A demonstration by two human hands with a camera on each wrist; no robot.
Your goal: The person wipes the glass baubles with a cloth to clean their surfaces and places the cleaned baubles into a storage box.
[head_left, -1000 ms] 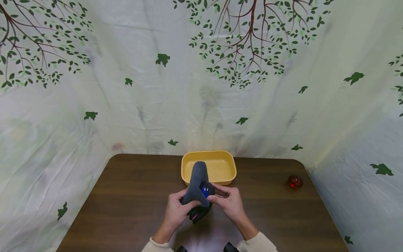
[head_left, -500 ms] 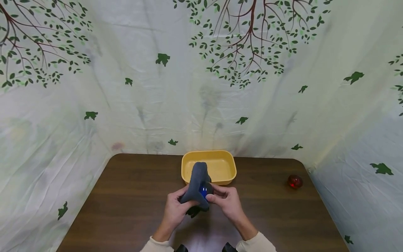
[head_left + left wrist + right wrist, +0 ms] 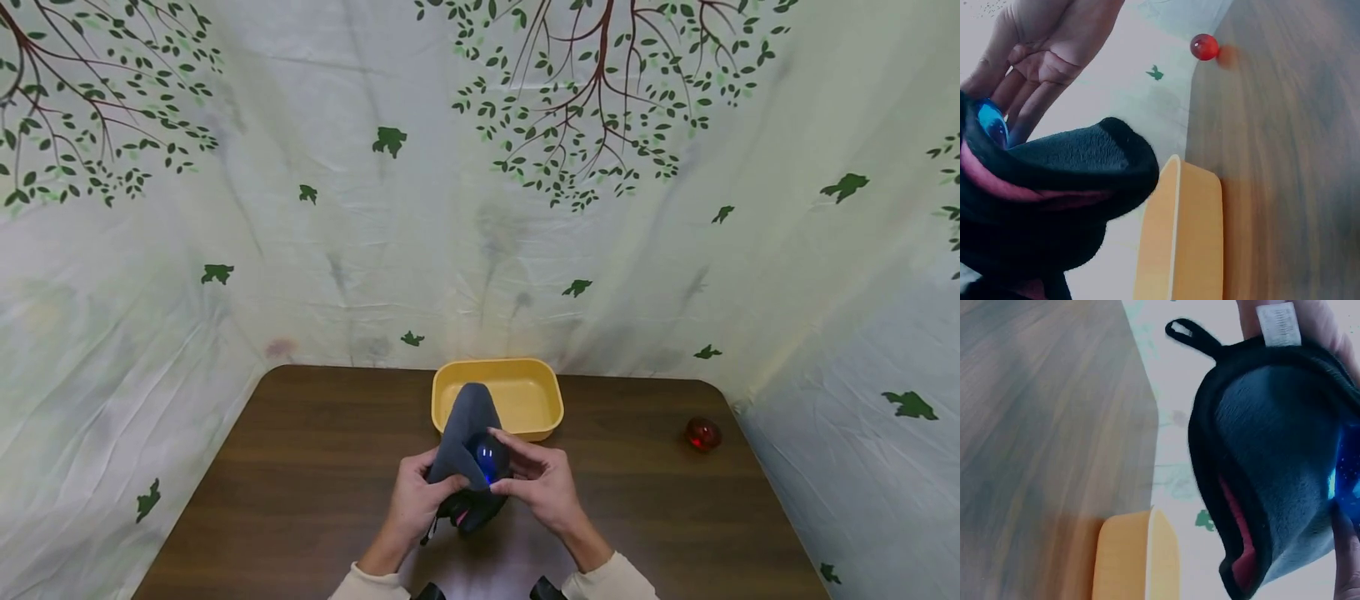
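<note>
My left hand (image 3: 416, 493) grips a dark grey cloth (image 3: 471, 408) by its left side, thumb on top. Black trim, a pink layer, a hanging loop (image 3: 1194, 336) and a white tag (image 3: 1279, 325) show on it in the right wrist view. A glossy blue ball (image 3: 491, 457) lies against the fabric, partly wrapped. My right hand (image 3: 546, 485) holds this ball from the right between thumb and fingers, fingertips at the cloth's edge. Both hands are raised in front of the yellow tub (image 3: 528, 400). In the left wrist view the cloth (image 3: 1079, 153) hides much of the ball (image 3: 992, 122).
A clear red ball (image 3: 703, 434) sits on the brown table (image 3: 622, 467) near its right edge. The tub stands at the table's far edge, just beyond the cloth. Behind hangs a pale curtain (image 3: 450, 250) with printed leaves and branches.
The cloth has spread wider around the blue ball, showing more of it. My right fingertips have parted further, the index moving up and left. The tub and red ball stay put.
</note>
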